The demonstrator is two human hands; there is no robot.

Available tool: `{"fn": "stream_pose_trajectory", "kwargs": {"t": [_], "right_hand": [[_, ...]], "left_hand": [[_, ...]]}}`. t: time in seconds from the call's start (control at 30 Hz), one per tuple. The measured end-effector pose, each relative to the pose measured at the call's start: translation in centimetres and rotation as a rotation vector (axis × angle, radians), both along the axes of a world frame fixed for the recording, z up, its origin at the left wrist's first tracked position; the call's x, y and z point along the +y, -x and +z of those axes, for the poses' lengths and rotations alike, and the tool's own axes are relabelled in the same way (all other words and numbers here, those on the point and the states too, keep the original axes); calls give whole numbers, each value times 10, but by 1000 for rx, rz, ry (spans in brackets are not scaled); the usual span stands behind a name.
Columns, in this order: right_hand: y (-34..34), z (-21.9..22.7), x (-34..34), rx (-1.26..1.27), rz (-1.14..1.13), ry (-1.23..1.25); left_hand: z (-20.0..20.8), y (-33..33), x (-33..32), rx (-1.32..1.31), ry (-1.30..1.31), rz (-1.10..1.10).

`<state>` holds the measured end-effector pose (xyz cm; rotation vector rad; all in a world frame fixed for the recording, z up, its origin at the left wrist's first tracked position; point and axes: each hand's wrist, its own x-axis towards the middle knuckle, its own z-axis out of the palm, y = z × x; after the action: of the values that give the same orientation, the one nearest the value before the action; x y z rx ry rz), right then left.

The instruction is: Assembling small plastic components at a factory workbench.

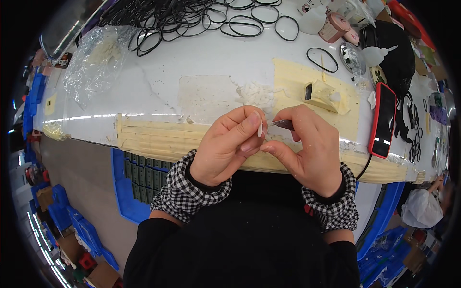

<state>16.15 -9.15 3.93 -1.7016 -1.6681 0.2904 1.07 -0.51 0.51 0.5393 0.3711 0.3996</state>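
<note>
Head view: your left hand (228,144) pinches a small white piece (260,129) between thumb and fingertips, just above the taped table edge (158,139). Your right hand (314,151) holds a small dark tool (283,124) under its bent fingers, its narrow tip turned toward the piece; your right thumb stands away from the tool, close to your left fingertips. Whether the tip touches the piece, you cannot tell from here.

The likeliest trouble is a slip: with so little of the piece showing, a hard push could carry the tip past it into your left thumb or fingers, if the edge is sharp. Your right thumb, so near, could be caught as well. The tool might also twist, since that thumb isn't bracing it. Too tight a pinch could bend the piece if it is soft; too loose, and it could drop over the edge toward your lap or the blue tray (127,187) below. Dropped on the table, it might get lost among the pale scraps (257,93) beyond your hands. A swing of your right elbow could snag the cable (366,167) and drag the phone (384,120).
</note>
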Motion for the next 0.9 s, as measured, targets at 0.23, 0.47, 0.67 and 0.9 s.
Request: {"fn": "stream_pose_trajectory", "kwargs": {"t": [0.23, 0.47, 0.67, 0.9], "right_hand": [[5, -13, -1, -153, -42, -12], [5, -13, -1, -152, -39, 2], [6, -7, -3, -160, -46, 40], [7, -9, -3, -165, -38, 53]], "left_hand": [[-2, 0, -1, -67, 112, -77], [-2, 0, -2, -70, 136, -73], [-4, 0, -2, -87, 123, -77], [-5, 0, -2, -93, 132, -71]]}}
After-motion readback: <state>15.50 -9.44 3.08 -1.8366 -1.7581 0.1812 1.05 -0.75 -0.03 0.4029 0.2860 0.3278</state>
